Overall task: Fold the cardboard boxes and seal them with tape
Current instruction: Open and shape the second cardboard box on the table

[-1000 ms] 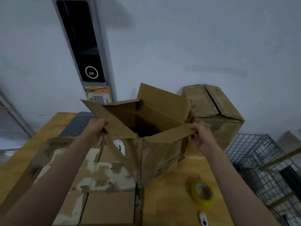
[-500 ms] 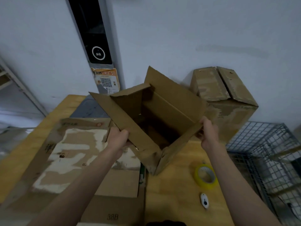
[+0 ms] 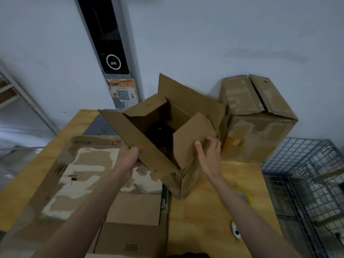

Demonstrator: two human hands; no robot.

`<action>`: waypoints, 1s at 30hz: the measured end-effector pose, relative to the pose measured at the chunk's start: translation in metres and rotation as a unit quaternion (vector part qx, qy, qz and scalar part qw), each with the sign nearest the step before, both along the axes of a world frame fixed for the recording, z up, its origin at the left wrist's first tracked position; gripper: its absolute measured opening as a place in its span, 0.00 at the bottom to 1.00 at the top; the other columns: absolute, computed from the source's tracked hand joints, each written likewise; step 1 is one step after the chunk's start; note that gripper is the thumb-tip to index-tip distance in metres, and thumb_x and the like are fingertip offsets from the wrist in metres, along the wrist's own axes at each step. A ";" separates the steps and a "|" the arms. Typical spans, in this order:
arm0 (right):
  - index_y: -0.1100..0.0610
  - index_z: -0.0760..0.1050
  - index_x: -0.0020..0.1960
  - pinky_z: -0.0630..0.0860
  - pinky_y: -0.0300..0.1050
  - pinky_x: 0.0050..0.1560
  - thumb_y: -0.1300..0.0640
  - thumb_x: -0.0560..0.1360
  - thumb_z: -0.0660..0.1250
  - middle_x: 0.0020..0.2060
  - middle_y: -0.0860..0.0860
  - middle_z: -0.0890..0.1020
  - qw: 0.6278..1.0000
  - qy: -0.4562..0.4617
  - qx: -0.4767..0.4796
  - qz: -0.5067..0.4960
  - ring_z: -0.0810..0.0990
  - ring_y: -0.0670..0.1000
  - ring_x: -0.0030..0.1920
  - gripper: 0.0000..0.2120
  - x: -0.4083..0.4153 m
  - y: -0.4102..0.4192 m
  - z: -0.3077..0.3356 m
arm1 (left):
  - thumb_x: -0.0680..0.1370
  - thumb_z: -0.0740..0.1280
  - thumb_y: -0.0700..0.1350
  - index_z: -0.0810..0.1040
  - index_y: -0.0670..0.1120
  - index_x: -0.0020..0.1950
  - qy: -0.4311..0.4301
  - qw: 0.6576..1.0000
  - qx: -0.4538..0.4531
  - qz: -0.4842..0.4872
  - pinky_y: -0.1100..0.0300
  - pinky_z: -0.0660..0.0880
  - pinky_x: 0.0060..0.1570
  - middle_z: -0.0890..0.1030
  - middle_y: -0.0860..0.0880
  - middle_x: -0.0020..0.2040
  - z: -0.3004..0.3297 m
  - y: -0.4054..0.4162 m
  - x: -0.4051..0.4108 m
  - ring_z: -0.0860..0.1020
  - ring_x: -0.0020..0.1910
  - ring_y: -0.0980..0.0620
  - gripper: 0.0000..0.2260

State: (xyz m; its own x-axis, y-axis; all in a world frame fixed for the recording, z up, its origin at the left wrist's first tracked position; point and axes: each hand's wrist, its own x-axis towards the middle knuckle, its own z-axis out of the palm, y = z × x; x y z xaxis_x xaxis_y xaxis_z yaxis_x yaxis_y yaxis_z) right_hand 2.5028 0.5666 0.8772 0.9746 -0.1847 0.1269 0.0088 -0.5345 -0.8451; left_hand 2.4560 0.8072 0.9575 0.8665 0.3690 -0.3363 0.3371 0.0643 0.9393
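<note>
An open brown cardboard box (image 3: 188, 175) stands on the wooden table (image 3: 204, 211), tilted with one corner toward me and its flaps up. My left hand (image 3: 128, 157) grips the long near-left flap at its lower edge. My right hand (image 3: 208, 153) lies with straight fingers against the short right flap, which leans in over the box's opening. A yellow tape roll (image 3: 243, 197) lies on the table to the right, partly hidden by my right forearm.
Flattened cardboard sheets (image 3: 89, 175) cover the table's left half. A closed worn box (image 3: 260, 118) stands at the back right against the wall. A wire cage (image 3: 307, 183) sits right of the table. A small white device (image 3: 236, 232) lies near the front edge.
My right hand let go of the box's right edge and now presses the short right flap inward. The left hand slid up along the near-left flap. The view moved closer.
</note>
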 end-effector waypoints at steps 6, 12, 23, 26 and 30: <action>0.57 0.53 0.81 0.48 0.56 0.80 0.40 0.80 0.60 0.82 0.52 0.48 0.984 0.027 -0.178 0.016 0.45 0.54 0.81 0.37 0.013 0.010 -0.023 | 0.83 0.62 0.39 0.70 0.49 0.63 -0.004 0.999 0.029 -0.018 0.55 0.78 0.41 0.80 0.48 0.55 -0.003 0.008 0.002 0.80 0.51 0.47 0.10; 0.60 0.47 0.82 0.42 0.51 0.81 0.46 0.84 0.54 0.82 0.52 0.43 0.983 0.063 -0.169 0.028 0.37 0.51 0.81 0.33 0.018 -0.001 -0.034 | 0.81 0.67 0.37 0.65 0.47 0.71 -0.039 0.999 0.036 0.000 0.58 0.83 0.39 0.82 0.45 0.54 0.004 0.028 0.016 0.85 0.45 0.48 0.21; 0.61 0.50 0.82 0.45 0.49 0.80 0.47 0.85 0.55 0.82 0.52 0.46 0.987 0.023 -0.153 0.047 0.37 0.51 0.80 0.32 0.016 -0.014 -0.050 | 0.85 0.58 0.49 0.68 0.47 0.76 -0.267 0.868 0.411 -0.084 0.54 0.64 0.72 0.66 0.48 0.74 0.036 0.065 0.092 0.66 0.74 0.49 0.19; 0.60 0.53 0.81 0.45 0.49 0.80 0.31 0.78 0.48 0.82 0.52 0.48 0.988 0.003 -0.142 0.059 0.38 0.51 0.81 0.43 0.016 -0.019 -0.054 | 0.85 0.53 0.54 0.69 0.46 0.76 -0.233 0.828 0.480 -0.174 0.51 0.58 0.76 0.68 0.45 0.77 0.055 0.078 0.142 0.63 0.76 0.47 0.23; 0.52 0.55 0.80 0.46 0.48 0.78 0.26 0.72 0.49 0.80 0.46 0.48 0.995 0.003 -0.043 0.090 0.38 0.47 0.80 0.44 0.014 -0.025 -0.041 | 0.86 0.47 0.57 0.67 0.46 0.77 -0.068 0.871 0.424 -0.239 0.52 0.61 0.71 0.71 0.44 0.75 0.062 0.094 0.183 0.66 0.75 0.45 0.25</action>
